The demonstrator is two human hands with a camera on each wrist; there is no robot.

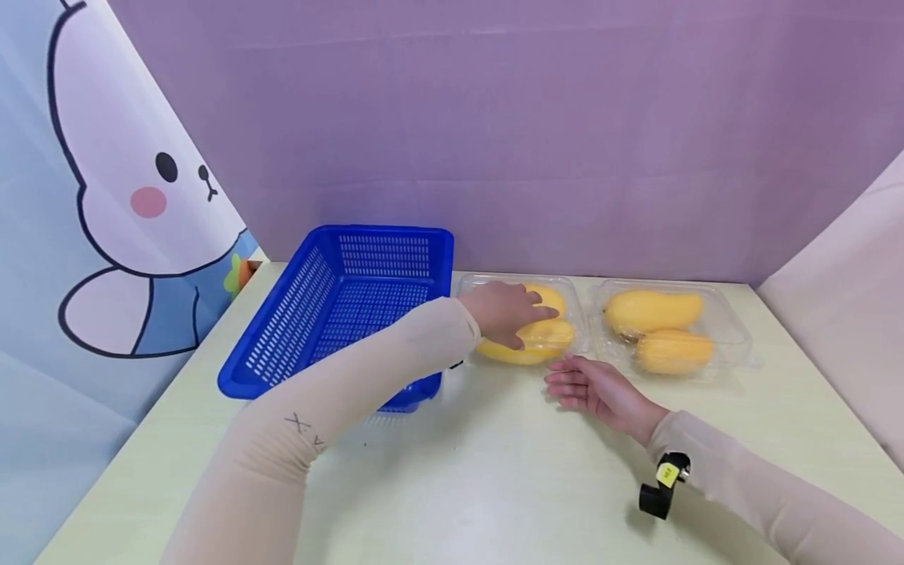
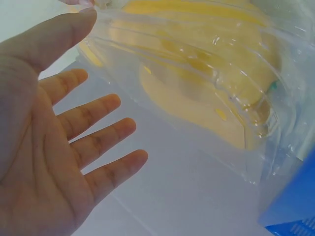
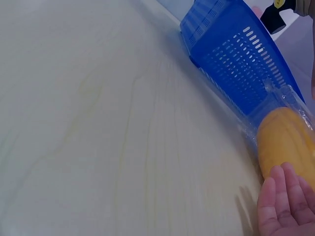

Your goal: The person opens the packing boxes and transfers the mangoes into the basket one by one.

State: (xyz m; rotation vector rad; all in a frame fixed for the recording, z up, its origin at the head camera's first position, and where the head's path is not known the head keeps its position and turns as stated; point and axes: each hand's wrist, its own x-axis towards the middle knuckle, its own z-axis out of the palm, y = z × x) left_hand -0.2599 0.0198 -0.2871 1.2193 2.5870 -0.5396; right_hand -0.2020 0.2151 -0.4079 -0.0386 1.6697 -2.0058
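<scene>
My left hand (image 1: pixel 503 312) is over the left clear plastic box (image 1: pixel 575 302), its fingers spread. Yellow mangoes (image 1: pixel 554 333) lie inside, partly covered by that hand. In the left wrist view the fingers (image 2: pixel 101 115) are straight and apart, and the thumb overlaps the box's edge. Close to the front right corner of this box is my right hand (image 1: pixel 600 390), held sideways with its fingers loosely extended and nothing in them. A second clear box (image 1: pixel 730 333) stands to the right with two mangoes, one (image 1: pixel 653 311) behind the other (image 1: pixel 674 351).
A blue perforated basket (image 1: pixel 236 384) stands left of the boxes, with my left forearm crossing its front right part. Behind the pale table (image 1: pixel 480 479) hangs a purple cloth (image 1: pixel 530 141). A cartoon-printed cloth (image 1: pixel 106 196) hangs at the left, and a pale one at the right.
</scene>
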